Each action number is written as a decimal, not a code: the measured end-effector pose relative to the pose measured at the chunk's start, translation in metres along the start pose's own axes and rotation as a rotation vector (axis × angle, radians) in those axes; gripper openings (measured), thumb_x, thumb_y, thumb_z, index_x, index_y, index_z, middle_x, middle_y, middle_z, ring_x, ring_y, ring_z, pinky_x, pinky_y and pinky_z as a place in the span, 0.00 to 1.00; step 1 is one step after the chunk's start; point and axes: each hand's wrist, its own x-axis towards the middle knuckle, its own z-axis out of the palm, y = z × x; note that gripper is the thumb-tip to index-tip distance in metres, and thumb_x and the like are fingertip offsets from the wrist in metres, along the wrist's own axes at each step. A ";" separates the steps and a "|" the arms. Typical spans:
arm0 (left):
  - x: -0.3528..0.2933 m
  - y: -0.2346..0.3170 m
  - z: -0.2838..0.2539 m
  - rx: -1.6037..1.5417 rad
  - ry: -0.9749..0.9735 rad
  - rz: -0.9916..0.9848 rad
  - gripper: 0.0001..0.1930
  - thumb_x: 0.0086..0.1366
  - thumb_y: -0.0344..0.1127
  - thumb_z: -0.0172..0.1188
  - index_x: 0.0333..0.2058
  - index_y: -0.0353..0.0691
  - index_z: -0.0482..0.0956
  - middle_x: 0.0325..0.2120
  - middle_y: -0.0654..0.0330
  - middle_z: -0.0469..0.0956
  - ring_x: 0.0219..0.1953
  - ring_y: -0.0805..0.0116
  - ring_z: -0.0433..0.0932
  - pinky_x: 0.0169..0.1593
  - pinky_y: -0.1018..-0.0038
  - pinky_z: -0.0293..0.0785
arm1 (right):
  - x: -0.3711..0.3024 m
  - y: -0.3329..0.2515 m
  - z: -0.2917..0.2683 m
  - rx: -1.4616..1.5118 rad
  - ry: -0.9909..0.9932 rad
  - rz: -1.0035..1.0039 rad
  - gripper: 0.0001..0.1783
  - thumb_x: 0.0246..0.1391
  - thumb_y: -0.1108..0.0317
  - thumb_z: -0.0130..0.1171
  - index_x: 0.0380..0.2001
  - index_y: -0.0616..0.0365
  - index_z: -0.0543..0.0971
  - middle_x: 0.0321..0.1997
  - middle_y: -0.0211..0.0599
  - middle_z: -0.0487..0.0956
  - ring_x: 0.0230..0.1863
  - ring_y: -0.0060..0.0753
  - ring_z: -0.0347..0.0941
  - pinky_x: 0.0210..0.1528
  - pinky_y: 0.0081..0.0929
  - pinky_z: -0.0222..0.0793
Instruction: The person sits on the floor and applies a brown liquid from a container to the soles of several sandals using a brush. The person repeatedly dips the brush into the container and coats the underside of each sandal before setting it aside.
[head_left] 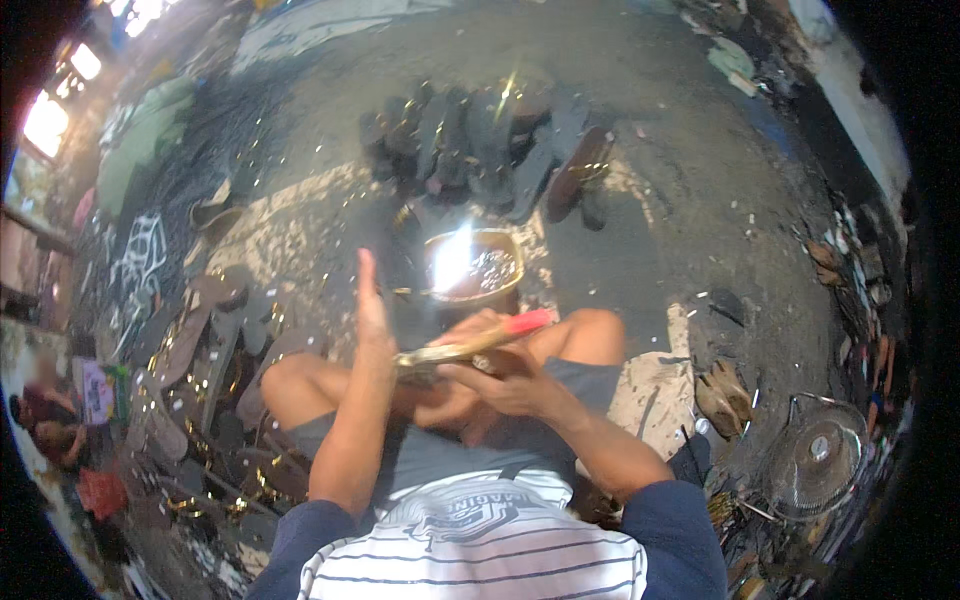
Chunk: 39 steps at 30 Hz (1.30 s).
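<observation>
My left hand (pixel 371 310) is raised edge-on, its fingers stretched out and smeared by motion. Nothing shows in it. My right hand (pixel 510 380) grips a long flat sole-like piece (pixel 450 352), tan and tilted, with a bright red end at the right. Its exact kind is unclear, and part of it lies behind my fingers. Just beyond my hands stands a gold-rimmed square tub (pixel 519 272) of dark, glossy liquid, with a strong glare on its left side.
Beyond the tub are rows of dark footwear (pixel 470 140). More sandals or soles (pixel 185 345) lie scattered on my left. To the right sits a round wire fan (pixel 818 455), near a brown pair of footwear (pixel 723 400). Another person (pixel 55 420) appears at the far left.
</observation>
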 end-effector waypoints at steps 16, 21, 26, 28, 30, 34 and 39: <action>0.076 0.017 -0.026 0.880 -0.135 0.424 0.21 0.76 0.55 0.50 0.41 0.41 0.79 0.31 0.65 0.78 0.32 0.77 0.72 0.38 0.77 0.70 | -0.011 0.000 -0.087 0.130 0.752 0.487 0.18 0.66 0.56 0.62 0.44 0.63 0.81 0.39 0.26 0.79 0.37 0.16 0.69 0.41 0.20 0.66; -0.058 0.147 -0.127 1.205 0.449 0.673 0.24 0.72 0.58 0.55 0.36 0.39 0.80 0.27 0.68 0.77 0.28 0.76 0.73 0.32 0.76 0.68 | 0.005 0.008 -0.062 0.013 0.581 0.502 0.18 0.67 0.55 0.61 0.41 0.63 0.80 0.37 0.27 0.78 0.38 0.15 0.68 0.41 0.20 0.63; -0.153 0.252 -0.246 2.537 0.980 0.701 0.26 0.61 0.53 0.67 0.52 0.41 0.79 0.41 0.47 0.82 0.43 0.49 0.81 0.49 0.58 0.77 | 0.025 0.032 -0.053 0.014 0.479 0.617 0.23 0.66 0.54 0.61 0.47 0.68 0.81 0.43 0.34 0.82 0.44 0.23 0.74 0.51 0.26 0.69; -0.180 0.269 -0.289 2.542 0.921 0.502 0.27 0.61 0.48 0.66 0.56 0.43 0.76 0.42 0.45 0.82 0.44 0.48 0.81 0.50 0.56 0.77 | 0.048 0.030 -0.040 0.058 0.349 0.675 0.22 0.67 0.56 0.60 0.51 0.67 0.80 0.47 0.34 0.82 0.49 0.25 0.74 0.55 0.27 0.68; -0.140 0.252 -0.216 2.265 1.014 0.110 0.25 0.64 0.36 0.60 0.61 0.45 0.73 0.41 0.45 0.82 0.43 0.49 0.83 0.49 0.56 0.78 | 0.062 0.057 -0.038 -0.022 0.227 0.687 0.21 0.64 0.58 0.62 0.52 0.65 0.81 0.51 0.40 0.83 0.53 0.30 0.77 0.58 0.30 0.68; -0.168 0.225 -0.139 1.909 0.680 0.961 0.30 0.65 0.25 0.47 0.67 0.40 0.67 0.64 0.50 0.70 0.64 0.54 0.70 0.68 0.64 0.61 | 0.085 0.118 -0.022 -0.520 0.012 0.463 0.20 0.58 0.57 0.68 0.45 0.63 0.84 0.49 0.44 0.85 0.54 0.34 0.79 0.56 0.33 0.71; -0.197 0.135 -0.157 1.715 0.492 0.621 0.21 0.64 0.25 0.50 0.57 0.35 0.74 0.60 0.49 0.71 0.64 0.54 0.69 0.68 0.64 0.60 | 0.085 0.156 -0.001 -0.676 -0.090 0.355 0.21 0.58 0.56 0.68 0.46 0.61 0.83 0.43 0.42 0.85 0.48 0.38 0.79 0.53 0.39 0.71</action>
